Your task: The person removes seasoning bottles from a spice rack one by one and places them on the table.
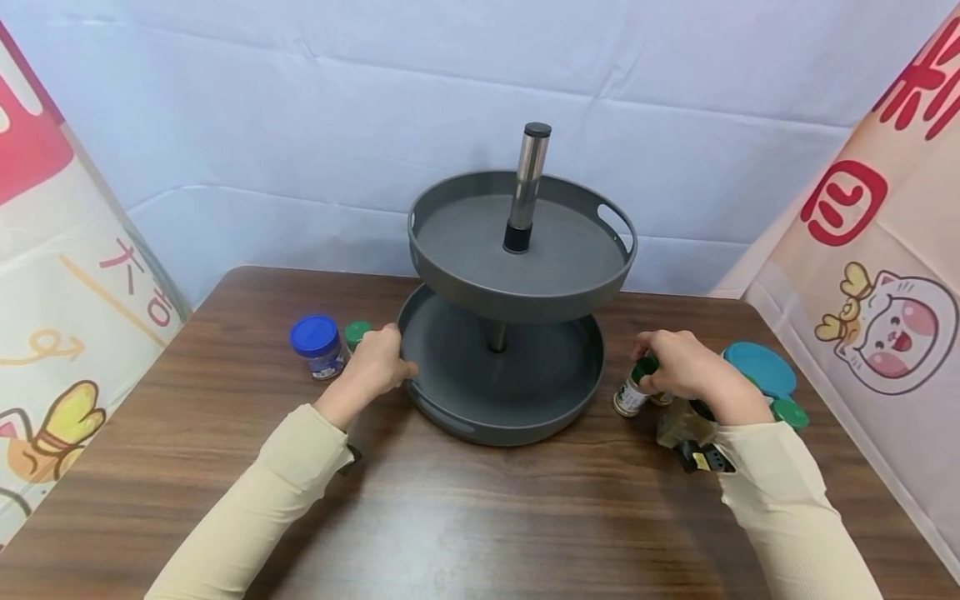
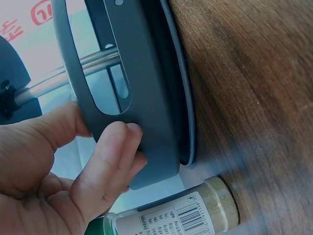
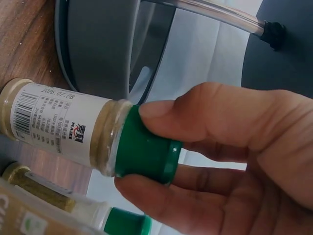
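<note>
A grey two-tier round tray stand (image 1: 517,433) with a metal pole stands on the table. At the left side of its lower tray, my left hand (image 1: 375,360) pinches the wall below a handle slot (image 2: 110,105), thumb inside and fingers outside. My right hand (image 1: 678,362) grips a spice jar (image 3: 63,127) by its green cap (image 3: 146,144), to the right of the stand. Pale brown powder shows through the glass around the white label. The jar leans slightly; whether its base touches the table I cannot tell. Both tiers hold nothing.
Left of the stand are a blue-lidded jar (image 1: 315,337) and a green-capped spice jar (image 2: 215,208). Several containers crowd the right side, among them a teal lid (image 1: 759,368), a green-capped jar (image 3: 124,221) and a green cap (image 1: 790,412). Cloth hangs behind the table.
</note>
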`<act>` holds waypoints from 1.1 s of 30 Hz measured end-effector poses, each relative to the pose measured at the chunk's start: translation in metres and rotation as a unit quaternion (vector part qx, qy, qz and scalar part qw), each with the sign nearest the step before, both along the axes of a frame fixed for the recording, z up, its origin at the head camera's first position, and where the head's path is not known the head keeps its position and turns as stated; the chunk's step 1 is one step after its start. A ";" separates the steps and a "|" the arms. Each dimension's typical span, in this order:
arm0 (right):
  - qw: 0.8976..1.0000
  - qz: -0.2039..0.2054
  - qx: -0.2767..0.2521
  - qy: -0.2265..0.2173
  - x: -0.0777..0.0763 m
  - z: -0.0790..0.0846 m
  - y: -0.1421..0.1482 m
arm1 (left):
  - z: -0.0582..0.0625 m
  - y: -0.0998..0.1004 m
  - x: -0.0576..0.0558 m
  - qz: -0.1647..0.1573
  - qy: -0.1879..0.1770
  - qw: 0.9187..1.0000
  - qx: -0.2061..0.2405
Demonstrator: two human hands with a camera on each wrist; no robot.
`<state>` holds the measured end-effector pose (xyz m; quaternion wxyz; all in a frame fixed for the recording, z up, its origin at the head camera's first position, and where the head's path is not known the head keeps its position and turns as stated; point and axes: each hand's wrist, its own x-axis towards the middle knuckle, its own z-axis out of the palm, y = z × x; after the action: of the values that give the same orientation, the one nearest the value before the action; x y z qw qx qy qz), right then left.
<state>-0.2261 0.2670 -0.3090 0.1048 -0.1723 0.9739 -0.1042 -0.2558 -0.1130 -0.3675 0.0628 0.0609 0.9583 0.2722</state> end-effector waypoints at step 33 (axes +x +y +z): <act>1.000 -0.007 -0.009 -0.007 0.000 -0.009 0.006 | -0.002 -0.003 0.001 0.001 0.008 1.000 0.013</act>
<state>-0.2257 0.2727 -0.3182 0.1089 -0.1660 0.9734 -0.1147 -0.2544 -0.1159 -0.3700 0.0541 0.0625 0.9552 0.2843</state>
